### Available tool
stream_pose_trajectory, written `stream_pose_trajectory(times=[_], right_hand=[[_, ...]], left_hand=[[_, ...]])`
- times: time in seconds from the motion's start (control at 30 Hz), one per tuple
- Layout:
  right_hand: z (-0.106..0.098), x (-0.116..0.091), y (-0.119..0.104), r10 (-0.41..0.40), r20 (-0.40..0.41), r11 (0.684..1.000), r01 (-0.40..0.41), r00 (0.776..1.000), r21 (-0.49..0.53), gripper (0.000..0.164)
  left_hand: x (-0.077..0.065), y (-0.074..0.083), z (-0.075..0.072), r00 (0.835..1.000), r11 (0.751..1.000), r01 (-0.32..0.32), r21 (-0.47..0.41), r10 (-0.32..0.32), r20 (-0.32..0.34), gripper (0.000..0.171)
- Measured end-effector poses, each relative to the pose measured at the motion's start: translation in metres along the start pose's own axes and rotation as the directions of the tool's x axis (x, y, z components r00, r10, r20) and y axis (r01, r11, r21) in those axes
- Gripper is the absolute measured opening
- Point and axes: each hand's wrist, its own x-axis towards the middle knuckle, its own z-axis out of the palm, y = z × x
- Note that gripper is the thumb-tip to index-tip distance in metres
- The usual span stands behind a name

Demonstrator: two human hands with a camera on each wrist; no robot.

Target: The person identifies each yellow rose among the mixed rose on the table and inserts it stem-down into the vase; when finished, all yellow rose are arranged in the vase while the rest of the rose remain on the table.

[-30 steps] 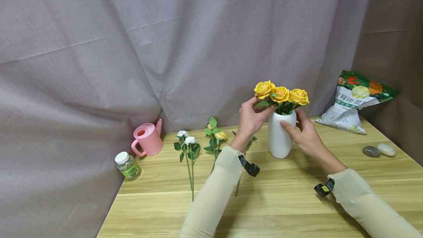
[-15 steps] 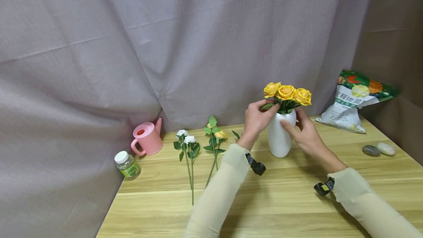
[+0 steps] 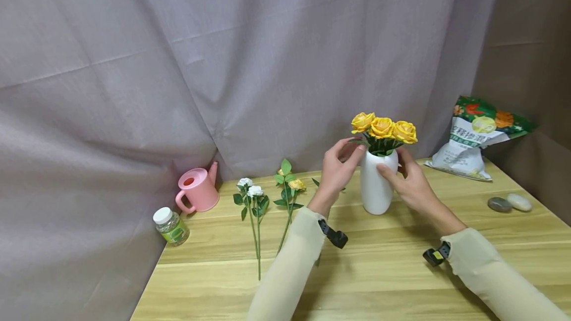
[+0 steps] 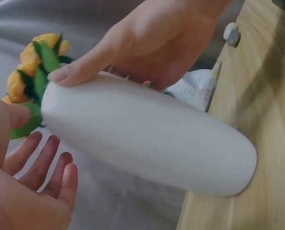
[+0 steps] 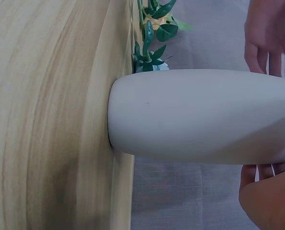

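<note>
A white vase [image 3: 376,189] stands upright on the table with three yellow roses [image 3: 381,128] in its mouth. My right hand [image 3: 414,182] grips the upper part of the vase from the right, thumb across the front and fingers behind. To the left of the rim is my left hand [image 3: 336,170], its fingers loosely spread. In the left wrist view, the thumb of that hand overlaps a green leaf [image 4: 28,123] at the vase's mouth, and its other fingers lie apart from the vase [image 4: 147,134].
Left of the vase lie white flowers [image 3: 255,191] and yellow flowers [image 3: 296,185] on long stems. A pink watering can [image 3: 200,192] and a jar [image 3: 174,229] are at the far left. On the right are a printed bag [image 3: 464,147] and two stones [image 3: 499,204].
My left hand first moved right with the roses, which now sit closer together over the vase. It has since drawn back slightly left. My right hand has stayed on the vase.
</note>
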Motion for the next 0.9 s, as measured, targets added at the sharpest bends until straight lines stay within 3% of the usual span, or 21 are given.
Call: stream_pose_trajectory(times=[0.17, 0.33, 0.57, 0.73, 0.9], right_hand=[[0.002, 0.0, 0.001, 0.001, -0.002, 1.0, -0.001, 1.0, 0.009, 0.05], [0.001, -0.001, 0.0, -0.003, 0.003, 1.0, 0.003, 1.0, 0.021, 0.049], [0.003, -0.003, 0.0, -0.022, -0.002, 0.999, 0.022, 1.0, 0.041, 0.049], [0.004, -0.003, -0.002, -0.015, 0.002, 0.999, 0.015, 1.0, 0.043, 0.049], [0.003, -0.002, -0.001, -0.019, -0.008, 0.999, 0.02, 1.0, 0.044, 0.049]], left_hand=[[-0.012, -0.01, -0.027, 0.998, 0.997, 0.005, -0.083, -0.01, -0.064, 0.026], [-0.027, -0.033, -0.056, 0.991, 0.989, 0.071, -0.13, -0.085, -0.107, 0.017], [-0.042, -0.06, -0.102, 0.976, 0.987, 0.158, -0.04, -0.162, -0.143, 0.016], [-0.048, -0.07, -0.139, 0.953, 0.981, 0.176, 0.086, -0.148, -0.263, 0.016], [-0.052, -0.078, -0.159, 0.937, 0.934, 0.22, 0.281, -0.123, -0.326, 0.012]])
